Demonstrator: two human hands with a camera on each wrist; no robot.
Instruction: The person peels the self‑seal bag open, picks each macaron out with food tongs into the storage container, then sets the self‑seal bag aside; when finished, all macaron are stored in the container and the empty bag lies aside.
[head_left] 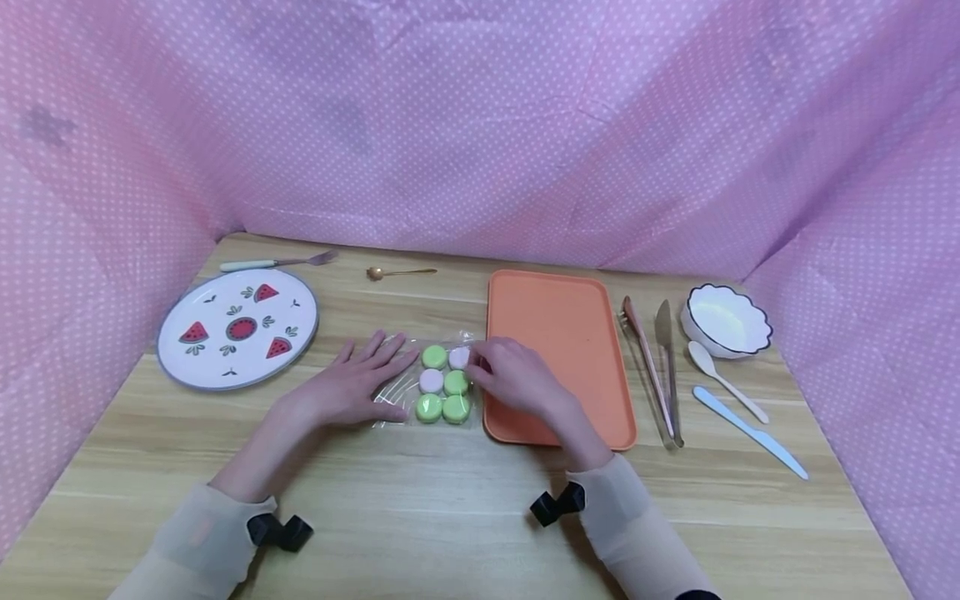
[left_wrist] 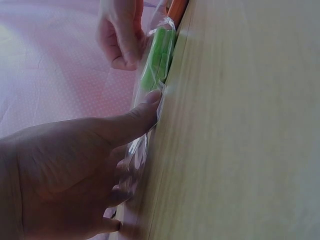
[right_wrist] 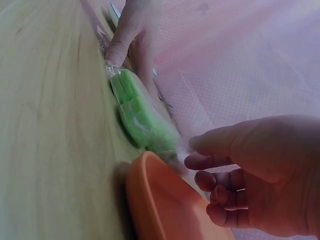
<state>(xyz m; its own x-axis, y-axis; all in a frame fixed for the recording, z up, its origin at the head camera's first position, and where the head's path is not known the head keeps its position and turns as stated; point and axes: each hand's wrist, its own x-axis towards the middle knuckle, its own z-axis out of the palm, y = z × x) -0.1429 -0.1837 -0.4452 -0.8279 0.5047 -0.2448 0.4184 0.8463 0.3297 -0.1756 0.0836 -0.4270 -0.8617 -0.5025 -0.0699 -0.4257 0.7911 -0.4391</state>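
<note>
A clear plastic bag [head_left: 402,385] lies flat on the table, holding several green macarons [head_left: 429,408] and two lilac macarons [head_left: 431,382] in two columns. My left hand [head_left: 358,385] rests spread over the bag's left part, its thumb along the near edge. From the left wrist, the thumb [left_wrist: 132,120] presses the film beside the green macarons [left_wrist: 159,55]. My right hand [head_left: 513,373] is at the bag's right edge, pinching the film by the upper lilac macaron between thumb and forefinger. Its other fingers [right_wrist: 230,197] are curled.
An orange tray [head_left: 562,333] sits under my right hand and wrist. Left is an oval watermelon-patterned plate [head_left: 240,367], with a fork [head_left: 277,262] behind it and a small gold spoon [head_left: 401,272] nearby. Right are tongs [head_left: 667,358], a white spoon [head_left: 723,379], a blue knife [head_left: 750,432] and a scalloped bowl [head_left: 726,321].
</note>
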